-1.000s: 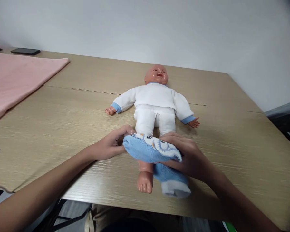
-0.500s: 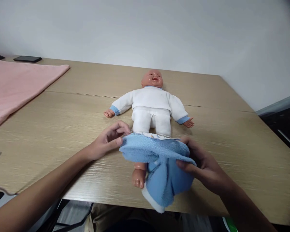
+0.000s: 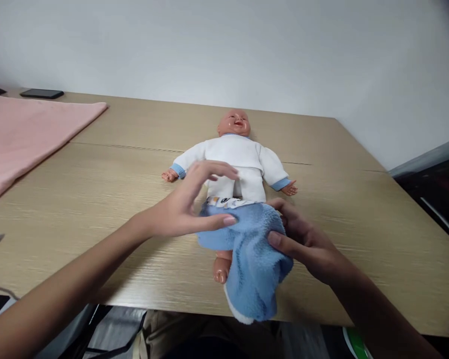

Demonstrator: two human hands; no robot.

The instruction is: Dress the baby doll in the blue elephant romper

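Observation:
A baby doll (image 3: pixel 234 149) lies on its back with its head away from me, dressed in a white top and bottoms with blue cuffs. Fluffy blue fabric, apparently small pants (image 3: pixel 256 249) with a patterned waistband, covers its lower legs. One bare foot shows under the cloth; the other is hidden. My right hand (image 3: pixel 303 237) grips the right edge of the pants between thumb and fingers. Above their left part hovers my left hand (image 3: pixel 194 204), thumb and fingers spread apart, holding nothing.
A wooden table (image 3: pixel 134 184) bears everything. To the left lies a pink cloth (image 3: pixel 33 132), with a black phone (image 3: pixel 42 93) behind it. A dark object (image 3: pixel 434 189) stands beyond the table's right edge, and a pale wall rises behind.
My left hand has left the pants' left side and moved right and up over them, opening wide. My right hand has shifted slightly left, and the pants now hang more bunched.

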